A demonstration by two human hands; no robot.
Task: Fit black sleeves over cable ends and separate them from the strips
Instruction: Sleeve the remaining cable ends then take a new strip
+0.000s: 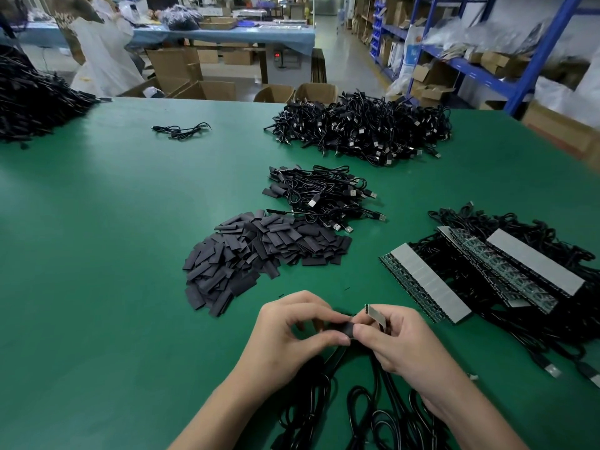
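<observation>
A black sleeve (341, 329) sits low in the frame, just right of centre, pinched between the thumb and fingers of the left hand (292, 339). Touching it from the right, the right hand (402, 345) has its fingers curled round a short strip piece (376, 315) with a grey face. Black cables (357, 414) trail from under both hands to the bottom edge. Above the hands, at mid-frame, lies a pile of loose sleeves (259, 258) on the green table (113, 254). At the right edge, long strips (425, 287) lie across more cables. Two cable heaps (363, 128) sit further up.
</observation>
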